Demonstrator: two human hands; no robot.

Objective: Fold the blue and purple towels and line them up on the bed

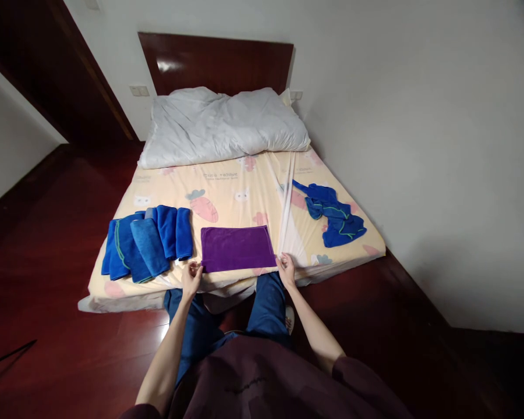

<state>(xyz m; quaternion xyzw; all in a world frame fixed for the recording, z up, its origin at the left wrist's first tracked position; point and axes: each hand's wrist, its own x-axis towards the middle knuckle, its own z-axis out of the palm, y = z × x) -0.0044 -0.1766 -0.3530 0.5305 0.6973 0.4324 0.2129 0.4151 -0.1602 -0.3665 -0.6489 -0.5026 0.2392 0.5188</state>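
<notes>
A purple towel [238, 249] lies flat as a rectangle near the front edge of the bed. My left hand [191, 279] pinches its near left corner, and my right hand [286, 270] pinches the near right corner. Left of the towel sit several rolled or folded blue towels [146, 241], bunched side by side and partly overlapping. On the right part of the bed, crumpled blue towels [332, 214] with green edging lie in a loose heap.
The bed [262, 192] has a pale yellow sheet printed with carrots. A white quilt [227, 125] is bunched before the dark wooden headboard [218, 65]. A wall runs along the right side; dark red floor [61, 262] lies to the left.
</notes>
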